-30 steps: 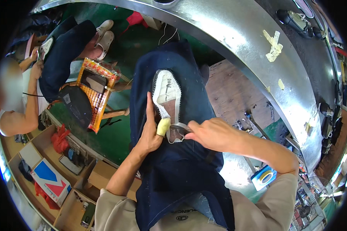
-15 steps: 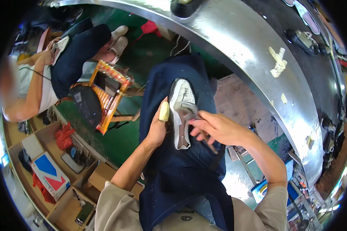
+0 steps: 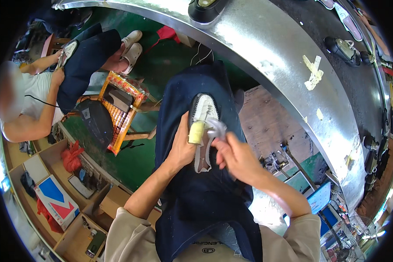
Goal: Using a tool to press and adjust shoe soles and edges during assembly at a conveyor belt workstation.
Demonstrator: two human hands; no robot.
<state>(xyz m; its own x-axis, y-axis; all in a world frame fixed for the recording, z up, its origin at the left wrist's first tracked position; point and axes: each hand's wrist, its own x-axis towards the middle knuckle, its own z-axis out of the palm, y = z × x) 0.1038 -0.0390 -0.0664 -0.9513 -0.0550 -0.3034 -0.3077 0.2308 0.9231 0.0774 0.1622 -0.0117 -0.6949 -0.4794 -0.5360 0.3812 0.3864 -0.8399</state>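
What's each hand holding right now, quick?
Left hand: holding the shoe by its side.
Right hand: closed on a metal tool, blurred.

Shoe (image 3: 205,107), underside up, blurred metal tool (image 3: 216,128)

We look down on a green floor (image 3: 133,172) and a long, silvery metal surface (image 3: 288,56) sweeping across our right, glossy with reflected light. Beside its edge we see a brown wooden panel (image 3: 266,124). To our left stand a slatted wooden chair (image 3: 109,112) and, nearer us, an open, compartmented wooden unit (image 3: 76,242).
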